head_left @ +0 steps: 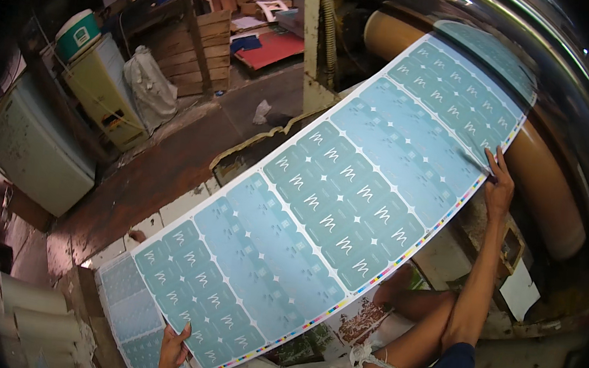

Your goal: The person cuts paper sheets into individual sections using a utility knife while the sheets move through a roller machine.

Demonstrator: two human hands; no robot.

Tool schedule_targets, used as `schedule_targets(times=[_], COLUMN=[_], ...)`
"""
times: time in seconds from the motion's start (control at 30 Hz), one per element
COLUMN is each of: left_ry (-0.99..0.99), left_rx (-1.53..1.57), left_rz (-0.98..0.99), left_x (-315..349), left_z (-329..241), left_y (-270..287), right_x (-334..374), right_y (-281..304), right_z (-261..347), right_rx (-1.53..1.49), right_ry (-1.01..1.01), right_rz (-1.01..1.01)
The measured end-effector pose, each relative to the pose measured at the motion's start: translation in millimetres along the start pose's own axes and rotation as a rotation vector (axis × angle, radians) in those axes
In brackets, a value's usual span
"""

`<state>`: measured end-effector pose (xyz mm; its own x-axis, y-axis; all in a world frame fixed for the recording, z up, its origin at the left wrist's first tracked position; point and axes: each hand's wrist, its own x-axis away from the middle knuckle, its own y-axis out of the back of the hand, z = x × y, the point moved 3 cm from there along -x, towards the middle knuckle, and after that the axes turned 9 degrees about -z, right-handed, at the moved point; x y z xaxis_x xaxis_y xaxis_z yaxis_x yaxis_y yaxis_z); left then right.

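Long teal-and-pale-blue printed paper sheet (341,209), one piece, slopes from the lower left up onto one brown cylindrical roller (550,185) beneath one shiny metal cylinder (562,81). Three teal bands alternate with two pale-blue ones. Two bare hands hold it: the left hand (174,347) pinches the near short edge; the right hand (499,184) grips the right long edge, its thumb hard to make out. Beneath the near end lies more teal-and-blue printed paper (131,310).

Beyond spreads a worn reddish-brown floor (149,161). On it stand one white box-shaped cabinet (42,141) and one yellowish upright cabinet (106,90) topped by one teal-and-white cooler (78,32). Behind are a wooden plank panel (198,49) and one flat red board (275,49). The sheet hides part of the person's legs (407,341).
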<state>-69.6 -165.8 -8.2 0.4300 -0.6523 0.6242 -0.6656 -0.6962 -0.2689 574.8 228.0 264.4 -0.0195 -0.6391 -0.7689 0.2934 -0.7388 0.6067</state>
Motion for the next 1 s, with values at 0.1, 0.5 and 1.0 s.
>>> schedule_targets(times=[0.1,0.5,1.0], left_ry=[-0.059,-0.214,-0.207], left_rx=[-0.036,-0.369,-0.283], left_rz=[-0.029,-0.182,-0.113], left_x=[-9.7,-21.5,-226.2], left_z=[16.0,-59.9,-71.3], left_y=[6.6,79.3,141.9], right_x=[-18.7,-34.1,49.9], right_y=[10.8,-34.9,-24.2], right_z=[-25.7,37.2,227.4], right_rx=[-0.063,-0.149,-0.294], right_ry=[0.021,-0.083,-0.312], right_rz=[0.008,0.324,0.634])
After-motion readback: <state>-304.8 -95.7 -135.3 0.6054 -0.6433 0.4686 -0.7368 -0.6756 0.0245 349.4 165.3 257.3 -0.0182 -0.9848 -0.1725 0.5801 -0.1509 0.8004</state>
